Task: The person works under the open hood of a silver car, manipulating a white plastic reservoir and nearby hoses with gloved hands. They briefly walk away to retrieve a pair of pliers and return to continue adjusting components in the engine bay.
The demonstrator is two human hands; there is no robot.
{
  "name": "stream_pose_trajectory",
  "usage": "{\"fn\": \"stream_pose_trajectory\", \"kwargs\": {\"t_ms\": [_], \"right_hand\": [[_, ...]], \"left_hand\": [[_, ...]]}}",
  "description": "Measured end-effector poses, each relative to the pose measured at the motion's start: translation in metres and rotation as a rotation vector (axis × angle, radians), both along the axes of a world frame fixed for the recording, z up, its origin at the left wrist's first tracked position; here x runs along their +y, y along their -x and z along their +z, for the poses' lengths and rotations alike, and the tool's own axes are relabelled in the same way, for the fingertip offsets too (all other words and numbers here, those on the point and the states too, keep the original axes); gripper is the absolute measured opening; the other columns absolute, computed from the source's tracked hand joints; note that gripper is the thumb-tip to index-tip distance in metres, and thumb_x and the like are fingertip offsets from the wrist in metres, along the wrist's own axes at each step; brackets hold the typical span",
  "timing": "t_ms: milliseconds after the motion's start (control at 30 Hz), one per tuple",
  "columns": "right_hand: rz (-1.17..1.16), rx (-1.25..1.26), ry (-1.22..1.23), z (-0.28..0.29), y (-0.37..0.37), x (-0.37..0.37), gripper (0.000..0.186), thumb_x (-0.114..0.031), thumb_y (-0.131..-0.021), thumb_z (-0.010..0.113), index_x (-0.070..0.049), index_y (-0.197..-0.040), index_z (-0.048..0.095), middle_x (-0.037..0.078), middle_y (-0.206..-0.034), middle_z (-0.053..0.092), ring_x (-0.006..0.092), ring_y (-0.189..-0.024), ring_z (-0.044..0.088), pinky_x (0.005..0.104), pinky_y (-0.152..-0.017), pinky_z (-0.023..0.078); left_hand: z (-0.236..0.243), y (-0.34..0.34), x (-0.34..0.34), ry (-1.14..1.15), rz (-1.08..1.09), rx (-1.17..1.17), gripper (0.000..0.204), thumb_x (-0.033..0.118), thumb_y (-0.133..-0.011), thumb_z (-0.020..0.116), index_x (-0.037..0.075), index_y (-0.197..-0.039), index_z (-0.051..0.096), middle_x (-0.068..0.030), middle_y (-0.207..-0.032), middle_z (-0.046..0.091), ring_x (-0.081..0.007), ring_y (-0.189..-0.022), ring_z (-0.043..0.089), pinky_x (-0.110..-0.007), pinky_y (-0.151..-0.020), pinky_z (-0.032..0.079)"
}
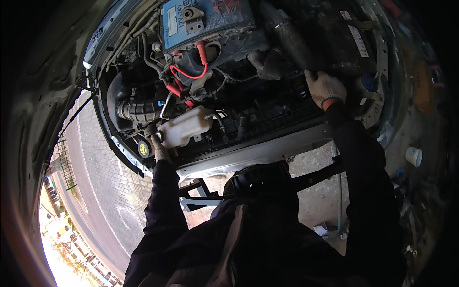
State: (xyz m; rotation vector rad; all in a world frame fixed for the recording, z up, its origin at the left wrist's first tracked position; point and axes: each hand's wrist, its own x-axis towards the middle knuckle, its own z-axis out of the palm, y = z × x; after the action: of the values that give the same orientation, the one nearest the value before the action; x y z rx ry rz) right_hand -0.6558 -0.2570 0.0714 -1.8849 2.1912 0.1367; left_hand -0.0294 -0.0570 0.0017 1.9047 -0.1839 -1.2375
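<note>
My gloved left hand (158,143) is closed at the left end of a white plastic reservoir (185,125), beside a ribbed intake hose (139,111) and a black cap with a yellow emblem (144,148); what its fingers hold is unclear. My gloved right hand (325,88) is curled at a dark part below a thick black tube (289,38); its grip is hidden in shadow. Above the reservoir are red cables (193,75) and a blue battery (205,16).
The engine bay's silver front crossmember (248,155) runs below both hands. A raised bonnet (45,81) and its thin strut stand at left, above a paved road (100,191). A white cup (413,156) and other items lie at right.
</note>
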Motion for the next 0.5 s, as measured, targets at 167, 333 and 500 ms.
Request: {"fn": "stream_pose_trajectory", "kwargs": {"t_ms": [167,333,500], "right_hand": [[-0.099,-0.011,-0.095,0.026,-0.005,-0.004,0.076,-0.074,-0.114,0.041,-0.010,-0.123,0.082,0.015,-0.099,0.085,0.0356,-0.092,0.085,0.0534,-0.084,0.068],[-0.086,-0.045,-0.177,0.032,0.003,-0.005,0.078,-0.074,-0.115,0.042,-0.007,-0.128,0.079,0.017,-0.104,0.085,0.0372,-0.098,0.084,0.0524,-0.088,0.068],[-0.023,-0.059,-0.160,0.016,0.014,-0.009,0.080,-0.076,-0.113,0.045,-0.005,-0.130,0.080,0.019,-0.105,0.084,0.0380,-0.097,0.082,0.0515,-0.088,0.066]], "left_hand": [[-0.029,-0.023,0.003,-0.099,0.045,-0.262,0.101,0.100,-0.099,0.041,0.015,-0.145,0.070,-0.0042,-0.081,0.073,-0.0178,-0.050,0.057,-0.034,-0.043,0.044],[-0.021,-0.035,0.021,-0.099,-0.169,-0.454,0.110,0.095,-0.104,0.042,0.007,-0.168,0.056,-0.0156,-0.154,0.069,-0.0276,-0.132,0.070,-0.041,-0.113,0.056],[-0.005,-0.027,0.029,0.130,-0.247,-0.309,0.100,0.081,-0.110,0.052,0.008,-0.177,0.042,-0.0112,-0.176,0.048,-0.0244,-0.160,0.047,-0.040,-0.134,0.035]]}}
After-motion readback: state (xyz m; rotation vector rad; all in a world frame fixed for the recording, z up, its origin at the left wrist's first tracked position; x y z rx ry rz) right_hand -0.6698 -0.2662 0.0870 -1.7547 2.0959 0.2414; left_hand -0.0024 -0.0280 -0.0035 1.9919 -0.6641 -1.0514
